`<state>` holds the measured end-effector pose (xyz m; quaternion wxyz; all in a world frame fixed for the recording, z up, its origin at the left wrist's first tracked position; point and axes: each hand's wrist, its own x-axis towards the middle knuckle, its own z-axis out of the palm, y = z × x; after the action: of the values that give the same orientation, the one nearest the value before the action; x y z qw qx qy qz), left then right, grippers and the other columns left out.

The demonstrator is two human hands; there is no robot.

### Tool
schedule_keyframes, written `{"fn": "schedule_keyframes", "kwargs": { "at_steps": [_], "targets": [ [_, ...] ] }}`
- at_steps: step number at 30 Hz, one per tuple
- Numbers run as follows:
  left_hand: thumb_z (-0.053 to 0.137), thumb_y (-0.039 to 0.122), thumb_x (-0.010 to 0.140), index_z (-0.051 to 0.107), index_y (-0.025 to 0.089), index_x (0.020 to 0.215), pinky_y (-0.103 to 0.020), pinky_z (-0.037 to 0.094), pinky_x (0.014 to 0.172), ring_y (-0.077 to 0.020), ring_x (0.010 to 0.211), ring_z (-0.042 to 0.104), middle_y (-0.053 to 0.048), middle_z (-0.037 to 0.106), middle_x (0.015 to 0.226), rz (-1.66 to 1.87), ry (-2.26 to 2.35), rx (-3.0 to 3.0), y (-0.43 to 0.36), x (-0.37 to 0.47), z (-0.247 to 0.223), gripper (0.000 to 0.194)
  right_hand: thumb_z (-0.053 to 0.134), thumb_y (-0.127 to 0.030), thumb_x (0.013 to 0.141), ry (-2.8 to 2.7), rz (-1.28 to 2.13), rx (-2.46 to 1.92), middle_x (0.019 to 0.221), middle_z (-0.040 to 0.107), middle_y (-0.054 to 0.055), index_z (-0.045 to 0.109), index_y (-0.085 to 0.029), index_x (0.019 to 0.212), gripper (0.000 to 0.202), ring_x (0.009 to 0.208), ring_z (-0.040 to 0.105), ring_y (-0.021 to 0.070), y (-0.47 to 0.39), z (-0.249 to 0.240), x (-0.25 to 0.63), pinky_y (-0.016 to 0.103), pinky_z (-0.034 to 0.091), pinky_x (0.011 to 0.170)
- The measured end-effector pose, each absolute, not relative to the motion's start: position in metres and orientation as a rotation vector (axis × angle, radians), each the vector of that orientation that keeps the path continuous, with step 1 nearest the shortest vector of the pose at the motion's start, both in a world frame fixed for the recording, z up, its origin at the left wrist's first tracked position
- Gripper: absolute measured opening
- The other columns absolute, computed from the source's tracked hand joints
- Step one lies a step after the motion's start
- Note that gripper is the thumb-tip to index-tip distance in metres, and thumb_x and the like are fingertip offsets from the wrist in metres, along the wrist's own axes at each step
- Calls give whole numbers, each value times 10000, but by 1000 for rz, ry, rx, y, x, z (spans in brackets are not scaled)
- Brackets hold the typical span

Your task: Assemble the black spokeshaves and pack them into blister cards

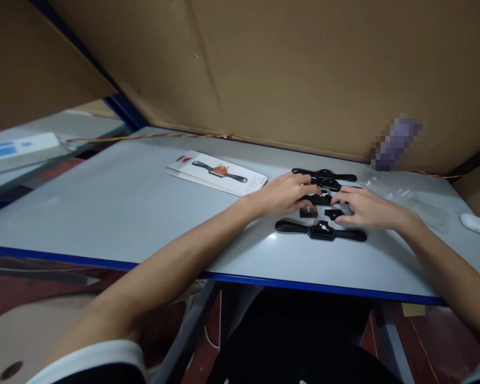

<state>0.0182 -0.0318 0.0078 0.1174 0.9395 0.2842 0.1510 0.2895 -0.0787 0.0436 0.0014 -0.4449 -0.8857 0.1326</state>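
Note:
Both my hands are at a black spokeshave (321,199) in the middle of a row of similar ones. My left hand (286,193) curls round its left end, thumb below and fingers above. The fingers of my right hand (362,207) are bent about its right end, hiding that handle. Just below it lie a small dark block (308,212) near my left thumb and a small black plate (333,214) beside my right thumb. Closer to me, another spokeshave (323,230) lies flat with both handles showing. Further black spokeshaves (324,175) lie behind my fingers, partly covered.
Flat printed packages (220,172) showing a spokeshave lie left of my hands. Clear plastic bags (416,205) and a white rounded case (474,223) are to the right. A cardboard panel (288,80) closes off the back. The table has a blue front edge (264,280).

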Motion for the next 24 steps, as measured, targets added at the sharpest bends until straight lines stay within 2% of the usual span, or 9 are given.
{"fn": "schedule_keyframes", "kwargs": {
  "at_steps": [2, 4, 7, 10, 13, 16, 20, 24],
  "targets": [
    [616, 323, 1017, 783, 271, 1250, -364, 466, 887, -239, 935, 681, -109, 736, 1111, 300, 751, 2760, -36, 13, 14, 292, 667, -384, 962, -2810, 432, -1369, 1136, 687, 118, 760, -202, 1240, 346, 926, 662, 252, -85, 42, 294, 371, 485, 829],
    [600, 333, 1027, 783, 300, 1283, -332, 437, 783, -219, 852, 679, -96, 766, 1079, 170, 742, 2698, -39, 9, 18, 316, 610, -363, 1008, -2830, 420, -1362, 1135, 690, 120, 790, -205, 1209, 313, 936, 668, 252, -89, 39, 294, 373, 488, 833],
    [699, 376, 969, 765, 331, 1345, -305, 384, 693, -202, 746, 655, -56, 771, 929, 97, 791, 2569, -41, 6, 22, 385, 565, -319, 1036, -2826, 348, -1370, 1046, 699, 113, 808, -191, 1112, 285, 902, 657, 247, -94, 37, 290, 363, 467, 794],
    [781, 357, 885, 783, 336, 1298, -289, 374, 666, -179, 644, 605, -7, 713, 770, 78, 803, 2482, -39, 0, 27, 414, 607, -300, 1007, -2733, 429, -1437, 902, 686, 61, 777, -175, 1146, 253, 792, 615, 209, -95, 37, 289, 341, 434, 749],
    [778, 310, 855, 775, 322, 1269, -290, 363, 647, -174, 589, 566, 15, 660, 691, -28, 878, 2476, -34, -7, 32, 414, 658, -325, 961, -2600, 672, -1538, 689, 572, -38, 741, -175, 1111, 228, 642, 523, 165, -94, 36, 291, 325, 391, 695],
    [841, 337, 782, 771, 298, 1147, -292, 345, 626, -173, 575, 553, 22, 643, 674, -63, 960, 2476, -26, -12, 31, 374, 683, -359, 922, -2487, 836, -1574, 611, 477, -86, 705, -202, 1059, 209, 573, 450, 147, -93, 35, 294, 313, 346, 639],
    [934, 386, 642, 721, 270, 929, -294, 306, 579, -159, 531, 510, 40, 596, 627, 50, 1018, 2432, -18, -17, 23, 376, 693, -380, 880, -2396, 770, -1528, 586, 423, -96, 601, -239, 878, 168, 556, 371, 131, -94, 34, 295, 306, 307, 608],
    [950, 432, 607, 690, 259, 851, -301, 301, 576, -164, 546, 501, 32, 588, 629, 82, 1045, 2421, -17, -19, 24, 396, 617, -462, 916, -2198, 532, -1495, 571, 362, -73, 384, -264, 695, 377, 574, 319, 133, -93, 30, 298, 320, 289, 602]
  ]
}}
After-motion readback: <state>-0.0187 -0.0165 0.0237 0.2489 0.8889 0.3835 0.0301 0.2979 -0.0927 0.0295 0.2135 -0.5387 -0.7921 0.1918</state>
